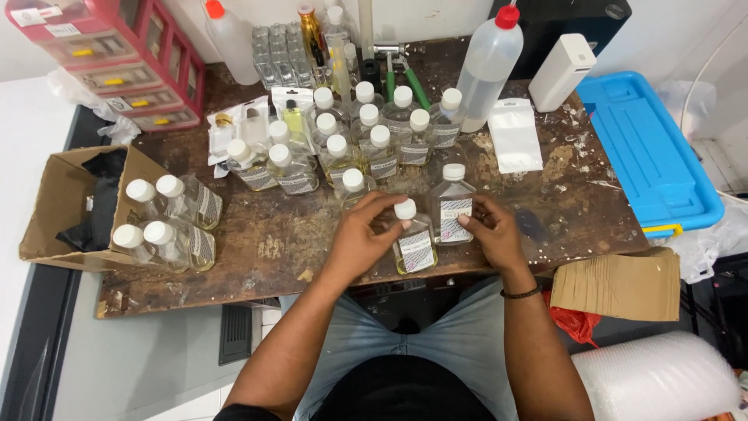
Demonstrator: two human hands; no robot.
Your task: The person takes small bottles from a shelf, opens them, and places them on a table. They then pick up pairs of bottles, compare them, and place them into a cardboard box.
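On the worn, stained dark wooden bench [273, 242], both hands meet near the front edge. The left hand [365, 234] is curled with its fingertips closed around the white cap of a small flat clear bottle of pale yellow liquid with a white label [413, 248], which lies tilted on the bench just in front of the person. The right hand [489, 232] grasps a second small clear labelled bottle with a white cap [450, 204], which stands upright just beside the first; its fingertips press on the label's side. Behind them stands a tight cluster of similar white-capped clear bottles [354, 136], and four more of the same kind [167, 222] lie at the bench's left end, beside an open brown cardboard box [58, 206]. A tall translucent squeeze bottle with a red cap [487, 66] stands at the back, near a white zip pouch [514, 136]. A blue plastic tray [647, 148] sits off the right edge.
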